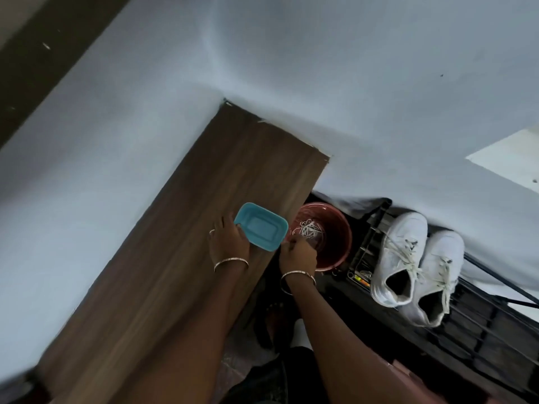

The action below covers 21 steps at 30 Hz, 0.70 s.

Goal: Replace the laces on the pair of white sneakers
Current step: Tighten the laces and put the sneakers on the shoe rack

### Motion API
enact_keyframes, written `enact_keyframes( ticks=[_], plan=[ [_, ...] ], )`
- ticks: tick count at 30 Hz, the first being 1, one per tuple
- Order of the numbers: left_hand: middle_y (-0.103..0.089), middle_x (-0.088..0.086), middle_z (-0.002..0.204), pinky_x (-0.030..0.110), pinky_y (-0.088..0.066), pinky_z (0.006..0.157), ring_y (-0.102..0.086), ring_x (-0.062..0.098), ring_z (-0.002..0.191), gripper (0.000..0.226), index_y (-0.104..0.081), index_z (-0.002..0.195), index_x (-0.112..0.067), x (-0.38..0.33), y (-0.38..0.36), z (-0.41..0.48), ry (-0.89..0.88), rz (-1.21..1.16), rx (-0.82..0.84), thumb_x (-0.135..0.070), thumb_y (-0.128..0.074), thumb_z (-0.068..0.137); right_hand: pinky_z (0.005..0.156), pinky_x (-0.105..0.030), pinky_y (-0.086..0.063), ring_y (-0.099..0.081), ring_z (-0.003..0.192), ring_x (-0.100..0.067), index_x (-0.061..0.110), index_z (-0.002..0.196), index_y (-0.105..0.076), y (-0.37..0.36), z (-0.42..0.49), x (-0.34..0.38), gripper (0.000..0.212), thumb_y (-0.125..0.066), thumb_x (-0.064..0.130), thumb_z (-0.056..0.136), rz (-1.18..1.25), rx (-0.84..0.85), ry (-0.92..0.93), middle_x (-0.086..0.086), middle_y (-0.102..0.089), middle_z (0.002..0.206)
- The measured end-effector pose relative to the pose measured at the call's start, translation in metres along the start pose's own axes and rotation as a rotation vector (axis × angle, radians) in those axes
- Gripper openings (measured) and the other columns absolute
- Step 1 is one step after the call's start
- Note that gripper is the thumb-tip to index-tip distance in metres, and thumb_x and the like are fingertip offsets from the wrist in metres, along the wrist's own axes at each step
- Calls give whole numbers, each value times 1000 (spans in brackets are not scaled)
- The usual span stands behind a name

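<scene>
Two white sneakers (414, 266) with laces in them stand side by side on a dark metal rack (481, 325) at the right. A red-brown bowl (335, 246) beside the wooden shelf (180, 272) holds a tangle of white laces (309, 228). My left hand (229, 240) grips the near edge of a turquoise rectangular tub (261, 226) at the shelf's right edge. My right hand (297, 253) is at the bowl's near rim, fingers curled; what it pinches is blurred.
Pale walls meet in a corner behind the shelf. The rack's black bars run down to the right, with small items in a wire holder (361, 272) between bowl and sneakers. Dark floor and a sandal (271, 325) lie below.
</scene>
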State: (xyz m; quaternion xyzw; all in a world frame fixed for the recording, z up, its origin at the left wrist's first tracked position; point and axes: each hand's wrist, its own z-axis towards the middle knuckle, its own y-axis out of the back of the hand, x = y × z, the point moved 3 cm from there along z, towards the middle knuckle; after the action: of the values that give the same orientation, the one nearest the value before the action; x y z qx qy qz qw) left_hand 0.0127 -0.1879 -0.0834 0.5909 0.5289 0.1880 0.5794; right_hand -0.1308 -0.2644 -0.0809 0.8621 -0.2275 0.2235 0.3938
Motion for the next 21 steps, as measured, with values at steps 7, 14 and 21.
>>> enact_keyframes(
  ticks=[7, 14, 21],
  plan=[
    [-64, 18, 124, 47, -42, 97, -59, 43, 112, 34, -56, 129, -3, 8, -17, 16, 131, -57, 121, -23, -46, 103, 92, -38, -48, -61, 116, -39, 3, 122, -67, -22, 22, 9, 33, -54, 20, 97, 33, 70, -144, -21, -68, 121],
    [-69, 14, 115, 49, -49, 93, -63, 39, 107, 33, -61, 126, -6, -9, -10, 30, 138, -232, 83, -24, -46, 103, 88, -38, -51, -65, 109, -38, 6, 117, -71, -7, 31, 27, 32, -54, 19, 94, 52, 19, -177, -20, -72, 110],
    [-68, 15, 121, 48, -50, 94, -63, 37, 110, 40, -60, 131, -8, -68, -5, 78, 64, -343, 96, -27, -44, 100, 92, -42, -51, -65, 109, -40, 7, 122, -72, 34, 79, 66, 33, -57, 15, 93, 65, -99, -92, -20, -73, 111]
  ],
)
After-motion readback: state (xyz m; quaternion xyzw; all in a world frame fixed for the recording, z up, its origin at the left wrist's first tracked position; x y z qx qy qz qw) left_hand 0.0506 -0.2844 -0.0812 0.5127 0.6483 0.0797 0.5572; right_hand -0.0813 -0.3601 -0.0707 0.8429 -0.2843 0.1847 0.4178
